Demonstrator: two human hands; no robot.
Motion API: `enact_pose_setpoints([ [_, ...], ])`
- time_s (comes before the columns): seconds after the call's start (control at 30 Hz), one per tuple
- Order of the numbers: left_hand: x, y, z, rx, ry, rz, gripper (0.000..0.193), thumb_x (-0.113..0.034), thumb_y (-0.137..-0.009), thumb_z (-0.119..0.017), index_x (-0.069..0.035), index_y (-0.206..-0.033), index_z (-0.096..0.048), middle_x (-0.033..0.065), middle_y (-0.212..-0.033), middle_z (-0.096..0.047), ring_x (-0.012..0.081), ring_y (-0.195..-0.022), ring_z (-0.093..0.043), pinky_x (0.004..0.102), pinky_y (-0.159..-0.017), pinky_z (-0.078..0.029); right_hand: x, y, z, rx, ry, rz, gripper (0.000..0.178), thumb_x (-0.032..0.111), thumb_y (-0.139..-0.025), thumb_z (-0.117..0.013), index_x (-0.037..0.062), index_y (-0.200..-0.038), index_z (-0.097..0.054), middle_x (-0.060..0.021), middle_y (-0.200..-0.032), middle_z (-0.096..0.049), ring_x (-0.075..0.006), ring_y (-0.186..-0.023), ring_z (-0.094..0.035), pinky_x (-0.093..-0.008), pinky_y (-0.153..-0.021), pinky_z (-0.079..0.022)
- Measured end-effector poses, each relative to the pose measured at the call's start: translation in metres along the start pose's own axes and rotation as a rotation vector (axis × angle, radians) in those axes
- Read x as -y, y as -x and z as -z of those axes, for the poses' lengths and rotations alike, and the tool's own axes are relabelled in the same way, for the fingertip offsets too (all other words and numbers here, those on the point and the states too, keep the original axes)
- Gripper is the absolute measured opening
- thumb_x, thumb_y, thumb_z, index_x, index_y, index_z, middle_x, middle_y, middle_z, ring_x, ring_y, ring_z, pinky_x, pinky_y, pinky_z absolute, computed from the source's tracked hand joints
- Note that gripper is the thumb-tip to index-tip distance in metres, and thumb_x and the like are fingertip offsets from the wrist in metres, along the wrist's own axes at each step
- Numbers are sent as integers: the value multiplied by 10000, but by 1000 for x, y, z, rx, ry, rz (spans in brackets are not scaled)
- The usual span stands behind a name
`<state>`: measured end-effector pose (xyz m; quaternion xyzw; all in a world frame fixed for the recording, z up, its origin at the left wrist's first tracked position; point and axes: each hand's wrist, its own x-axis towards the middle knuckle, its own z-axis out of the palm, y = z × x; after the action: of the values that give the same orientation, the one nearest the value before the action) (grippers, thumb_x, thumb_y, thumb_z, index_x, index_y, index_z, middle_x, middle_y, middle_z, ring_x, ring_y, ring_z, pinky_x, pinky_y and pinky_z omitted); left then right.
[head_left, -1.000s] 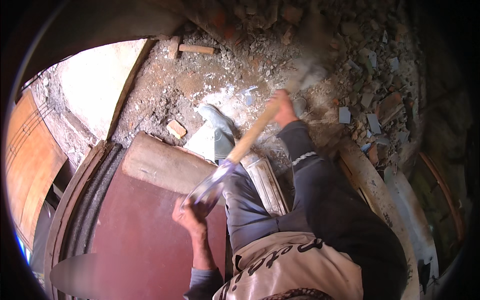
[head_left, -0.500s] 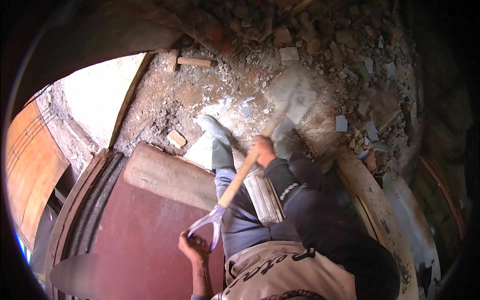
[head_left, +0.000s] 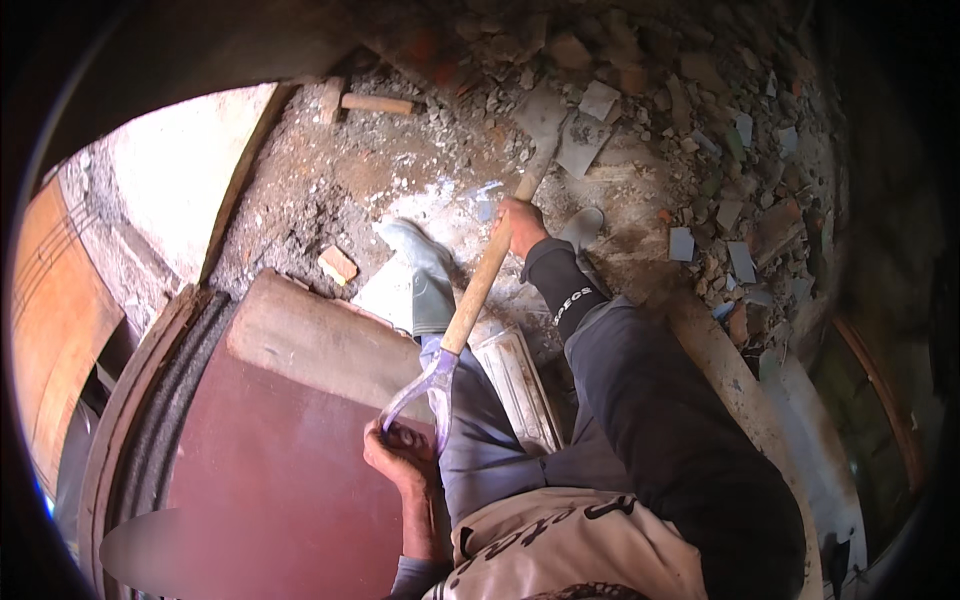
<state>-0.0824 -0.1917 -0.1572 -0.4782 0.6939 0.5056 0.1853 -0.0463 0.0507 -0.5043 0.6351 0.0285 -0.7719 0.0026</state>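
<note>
I hold a shovel (head_left: 481, 287) with a wooden shaft and a purple forked handle, slanting up and away to the right. My left hand (head_left: 400, 452) is closed round the grip at its near end. My right hand (head_left: 520, 226) wraps the shaft lower down, close to the blade. The grey, dusty blade (head_left: 543, 118) is at the edge of the rubble, and its outline blends into the debris. Beside it lie a flat grey piece (head_left: 583, 143) and a pale tile piece (head_left: 599, 101).
Broken brick and tile rubble (head_left: 720, 150) heaps up at the far right. A hammer (head_left: 375, 104) lies at the far left of the dusty floor. Nearer are a brick piece (head_left: 337, 265), my grey boot (head_left: 425, 262), a ribbed pale block (head_left: 517, 385) and a dark red panel (head_left: 290, 450).
The shovel blade has swung farther away and to the left, into the rubble's edge. My right hand has moved forward with the shaft; both hands keep their hold.
</note>
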Motion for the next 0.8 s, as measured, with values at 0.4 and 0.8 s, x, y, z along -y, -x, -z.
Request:
enact_pose_setpoints([
  [0.4, -21, 32, 0, 641, -634, -675, 268, -255, -850, -627, -36, -697, -602, 18, -582, -526, 90, -522, -481, 285, -490, -390, 73, 133, 144, 97, 122, 750, 152, 230, -898, -590, 103, -874, -510, -11, -783, -489, -141, -672, -504, -305, -603, -471],
  [0.8, -28, 4, 93, 2, -57, 315, 300, -360, -862, -506, -105, -713, -450, 8, -515, -372, 142, -416, -350, 290, -389, -288, -69, 89, 68, -112, -141, 19, 161, 108, -830, -649, 99, -859, -491, -33, -661, -456, -189, -506, -482, -366, -468, -450],
])
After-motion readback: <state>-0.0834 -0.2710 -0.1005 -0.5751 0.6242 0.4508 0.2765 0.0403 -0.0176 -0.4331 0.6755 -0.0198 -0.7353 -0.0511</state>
